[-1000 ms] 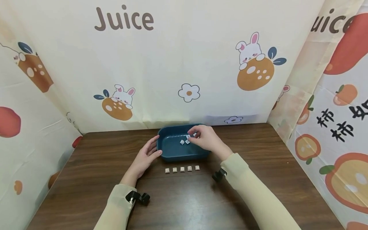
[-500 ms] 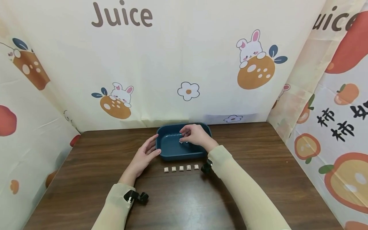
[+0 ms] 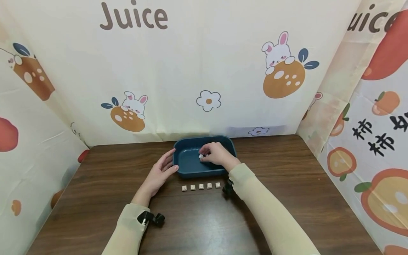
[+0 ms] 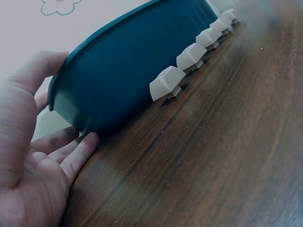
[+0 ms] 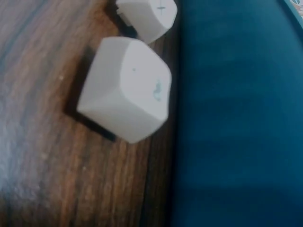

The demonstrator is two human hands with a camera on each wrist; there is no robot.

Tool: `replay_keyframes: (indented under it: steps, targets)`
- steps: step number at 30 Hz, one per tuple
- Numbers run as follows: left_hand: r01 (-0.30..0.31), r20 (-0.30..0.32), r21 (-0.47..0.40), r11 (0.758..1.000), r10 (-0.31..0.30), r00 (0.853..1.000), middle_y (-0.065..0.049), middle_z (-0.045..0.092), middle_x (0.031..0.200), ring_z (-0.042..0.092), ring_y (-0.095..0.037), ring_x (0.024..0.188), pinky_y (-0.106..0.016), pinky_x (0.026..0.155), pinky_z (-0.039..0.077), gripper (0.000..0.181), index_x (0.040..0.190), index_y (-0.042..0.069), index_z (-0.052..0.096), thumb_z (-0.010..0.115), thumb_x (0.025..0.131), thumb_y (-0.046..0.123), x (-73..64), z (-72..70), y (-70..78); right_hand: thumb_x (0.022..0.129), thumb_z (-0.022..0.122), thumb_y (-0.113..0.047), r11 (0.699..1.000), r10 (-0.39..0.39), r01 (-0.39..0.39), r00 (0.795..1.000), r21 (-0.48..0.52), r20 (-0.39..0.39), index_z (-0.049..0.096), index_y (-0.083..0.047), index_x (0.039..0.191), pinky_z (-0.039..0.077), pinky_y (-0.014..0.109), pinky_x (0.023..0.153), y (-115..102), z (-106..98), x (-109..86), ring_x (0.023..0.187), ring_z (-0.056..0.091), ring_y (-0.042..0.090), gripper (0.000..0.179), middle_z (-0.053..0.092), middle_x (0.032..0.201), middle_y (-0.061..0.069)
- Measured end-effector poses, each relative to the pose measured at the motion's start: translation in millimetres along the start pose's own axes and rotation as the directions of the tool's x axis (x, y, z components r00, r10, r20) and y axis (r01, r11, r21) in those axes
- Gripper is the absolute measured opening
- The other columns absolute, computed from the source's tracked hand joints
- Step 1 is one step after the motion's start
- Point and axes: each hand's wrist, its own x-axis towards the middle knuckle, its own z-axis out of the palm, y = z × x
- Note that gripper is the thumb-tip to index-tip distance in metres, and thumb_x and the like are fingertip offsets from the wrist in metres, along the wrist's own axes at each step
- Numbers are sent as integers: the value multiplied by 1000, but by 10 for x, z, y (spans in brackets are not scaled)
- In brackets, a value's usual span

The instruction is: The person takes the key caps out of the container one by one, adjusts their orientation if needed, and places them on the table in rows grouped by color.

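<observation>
A dark teal tray [image 3: 188, 173] stands at the back of the table, near the wall. My left hand [image 3: 158, 174] rests against its left end, fingers fairly straight; in the left wrist view the thumb touches the rim and other fingers reach the lower corner. My right hand [image 3: 217, 154] is inside the tray and pinches a small white keycap [image 3: 200, 156] between thumb and fingertips. More white there is mostly covered by the fingers. In front of the tray, several white keycaps [image 3: 201, 186] lie in a row. The right wrist view shows a keycap [image 5: 125, 90] beside the tray wall, but no hand.
The dark wooden table [image 3: 204, 219] spreads out in front and to both sides. Printed cloth [image 3: 172, 71] hangs close behind the tray and at both sides. A black wrist mount [image 3: 151, 217] sits on the left sleeve.
My right hand has moved left and slightly lower within the tray, its fingers closing around a keycap. The left hand stays at the tray's end. The head view has shifted slightly.
</observation>
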Motion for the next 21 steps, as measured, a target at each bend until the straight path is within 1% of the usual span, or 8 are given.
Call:
replay_keyframes:
  steps: [6,12,21]
  targets:
    - [3,-1,0,1000,-3,1000,-16,34,175,35,-40,160,-55,125,34,70,171,23,37,70,110,20,-5,2,12,100,84,-17,1000,-17,17,999,-14,29,83,-15,115,60,38,96,19,12,11,103,69,17,15,78,111,-3]
    - [-4,-3,2,1000,4,1000,-16,35,175,36,-40,160,-54,125,34,72,172,23,36,71,109,22,-12,-12,-2,100,83,-17,1000,-22,22,999,-12,39,84,-16,114,60,38,96,16,20,17,102,68,16,14,78,111,-2]
    - [-6,-3,10,1000,6,1000,-15,34,176,36,-39,160,-53,125,34,72,172,23,36,72,109,22,-14,-9,9,101,83,-17,1000,13,-12,999,-15,43,83,-17,116,59,40,97,-24,8,-3,104,67,18,15,77,113,-1]
